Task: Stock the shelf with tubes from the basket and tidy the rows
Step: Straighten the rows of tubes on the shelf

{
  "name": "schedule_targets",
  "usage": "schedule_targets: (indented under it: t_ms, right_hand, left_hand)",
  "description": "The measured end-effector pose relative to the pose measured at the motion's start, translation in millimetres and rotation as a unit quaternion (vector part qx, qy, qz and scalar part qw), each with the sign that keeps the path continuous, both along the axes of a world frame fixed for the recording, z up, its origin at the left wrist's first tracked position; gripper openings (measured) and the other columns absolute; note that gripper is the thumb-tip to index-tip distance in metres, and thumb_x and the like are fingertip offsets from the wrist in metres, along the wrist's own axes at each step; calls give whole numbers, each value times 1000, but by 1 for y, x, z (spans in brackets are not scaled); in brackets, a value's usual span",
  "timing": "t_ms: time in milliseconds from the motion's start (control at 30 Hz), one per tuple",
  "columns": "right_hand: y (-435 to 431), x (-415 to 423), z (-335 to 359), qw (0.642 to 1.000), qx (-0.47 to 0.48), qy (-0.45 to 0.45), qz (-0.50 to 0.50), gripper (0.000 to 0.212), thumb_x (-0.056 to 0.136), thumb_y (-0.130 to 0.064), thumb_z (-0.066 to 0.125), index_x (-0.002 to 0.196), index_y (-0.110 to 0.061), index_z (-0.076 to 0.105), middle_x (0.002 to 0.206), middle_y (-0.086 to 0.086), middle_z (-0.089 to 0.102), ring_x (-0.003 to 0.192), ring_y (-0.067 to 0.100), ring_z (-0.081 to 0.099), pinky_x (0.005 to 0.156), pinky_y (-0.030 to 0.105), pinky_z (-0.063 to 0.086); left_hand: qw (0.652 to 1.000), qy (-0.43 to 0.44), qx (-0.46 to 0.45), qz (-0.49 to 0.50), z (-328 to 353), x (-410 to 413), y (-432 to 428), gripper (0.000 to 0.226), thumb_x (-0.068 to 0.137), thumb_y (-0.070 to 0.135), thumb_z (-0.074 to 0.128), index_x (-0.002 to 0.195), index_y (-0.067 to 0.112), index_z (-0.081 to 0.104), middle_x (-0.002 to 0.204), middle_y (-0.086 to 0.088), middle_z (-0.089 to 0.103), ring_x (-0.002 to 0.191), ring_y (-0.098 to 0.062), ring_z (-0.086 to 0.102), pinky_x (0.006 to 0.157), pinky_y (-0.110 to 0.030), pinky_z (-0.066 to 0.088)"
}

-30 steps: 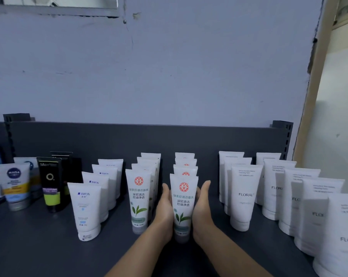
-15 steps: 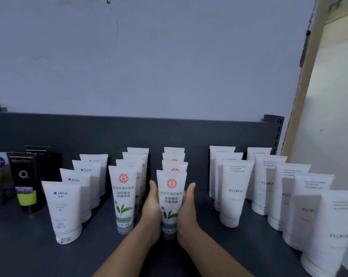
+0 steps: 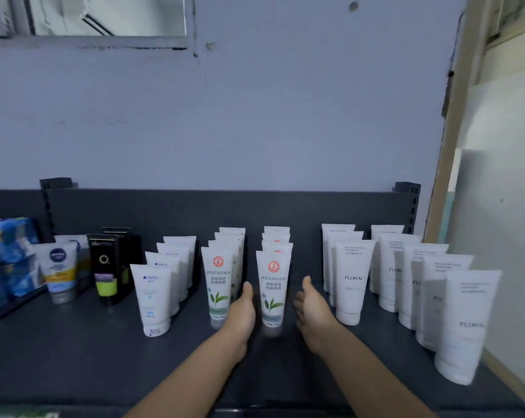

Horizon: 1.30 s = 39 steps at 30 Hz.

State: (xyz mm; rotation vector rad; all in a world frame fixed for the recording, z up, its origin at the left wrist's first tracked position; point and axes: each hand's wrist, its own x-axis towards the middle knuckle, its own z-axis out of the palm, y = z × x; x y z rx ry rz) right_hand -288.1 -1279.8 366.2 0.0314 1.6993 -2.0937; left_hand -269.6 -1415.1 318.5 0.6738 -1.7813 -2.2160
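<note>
A white tube with a red seal and a green leaf (image 3: 272, 292) stands cap-down at the front of its row on the dark grey shelf (image 3: 74, 363). My left hand (image 3: 242, 312) is at its left side, fingers straight, close to or just touching it. My right hand (image 3: 311, 309) is off the tube to the right, fingers relaxed and holding nothing. A second row of the same tubes (image 3: 220, 282) stands just left of my left hand. No basket is in view.
Two rows of white FLORAL tubes (image 3: 353, 282) run along the right, reaching the shelf's front edge (image 3: 463, 324). On the left stand a row of white tubes with blue print (image 3: 154, 298), a black and green box (image 3: 106, 267), a Nivea tube (image 3: 57, 271) and blue packs (image 3: 5, 257).
Both hands were pressed flat against the front red-seal tube. Now my right hand has come off it and moved right, and my left hand has eased back. The tube stays standing.
</note>
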Motion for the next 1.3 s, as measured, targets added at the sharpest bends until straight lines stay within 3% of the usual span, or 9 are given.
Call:
schedule_targets:
  t_ms: [133, 200, 267, 400, 567, 733, 867, 1100, 1300]
  right_hand:
    - [18, 29, -1, 998, 28, -1, -63, 51, 97, -45, 43, 136, -13, 43, 117, 6, 54, 94, 24, 55, 85, 33, 45]
    - [27, 43, 1, 993, 10, 5, -114, 21, 98, -31, 47, 106, -13, 53, 81, 2, 48, 65, 18, 48, 60, 27, 40]
    - [37, 48, 1, 981, -3, 25, -192, 14, 96, -19, 48, 83, -12, 47, 67, 3, 38, 53, 16, 36, 51, 28, 31]
    - [57, 47, -3, 957, 6, 88, -278, 22, 91, -8, 43, 69, -13, 42, 62, 5, 31, 57, 17, 26, 54, 29, 21]
    - [73, -1, 3, 936, 37, 136, -323, 38, 100, -25, 38, 64, -13, 35, 65, 6, 41, 63, 20, 40, 63, 32, 35]
    - [69, -56, -5, 943, -15, 153, -296, 50, 95, -59, 26, 107, -21, 58, 111, 3, 64, 106, 25, 59, 101, 45, 44]
    - [68, -78, -14, 963, -135, 60, -225, 64, 94, -62, 31, 93, -11, 70, 93, 9, 73, 88, 26, 68, 89, 39, 51]
    - [65, -83, -32, 970, -74, 63, -224, 60, 101, -47, 20, 79, -16, 66, 79, 2, 66, 76, 20, 62, 75, 31, 45]
    - [65, -85, -38, 970, -56, 85, -219, 54, 101, -46, 21, 87, -19, 65, 84, 0, 65, 85, 22, 61, 80, 28, 43]
  left_hand:
    - [999, -25, 17, 43, 46, 57, 28, 54, 98, 37, 47, 141, 4, 40, 138, -18, 50, 127, -34, 47, 104, -43, 39]
    - [999, -14, 4, 41, 47, 72, 35, 38, 96, 24, 50, 128, 3, 50, 119, -19, 59, 117, -33, 53, 100, -44, 42]
    - [999, 14, -49, -10, 46, 77, 51, 20, 89, 21, 53, 102, 6, 59, 86, -9, 58, 84, -25, 57, 80, -38, 44]
    - [995, 20, -58, -78, 37, 56, 92, 21, 81, 17, 51, 65, 17, 37, 67, -4, 32, 57, -13, 26, 57, -30, 22]
    - [998, 35, -11, -59, 35, 3, 134, 41, 102, 40, 38, 120, 8, 56, 117, -11, 59, 106, -22, 55, 90, -34, 40]
    - [991, 72, 108, -30, 50, -52, 152, 50, 101, 46, 32, 111, 7, 61, 116, -7, 64, 100, -22, 61, 86, -33, 48]
    - [975, 81, 202, -45, 43, -76, 158, 69, 99, 53, 27, 106, -1, 70, 107, -23, 70, 89, -30, 68, 75, -35, 51]
    - [975, 55, 217, -11, 32, -90, 160, 63, 99, 46, 32, 103, -3, 71, 99, -23, 71, 89, -35, 67, 92, -42, 50]
    - [981, 56, 188, -13, 27, -95, 159, 44, 99, 34, 38, 99, 4, 71, 91, -17, 72, 82, -31, 67, 75, -35, 53]
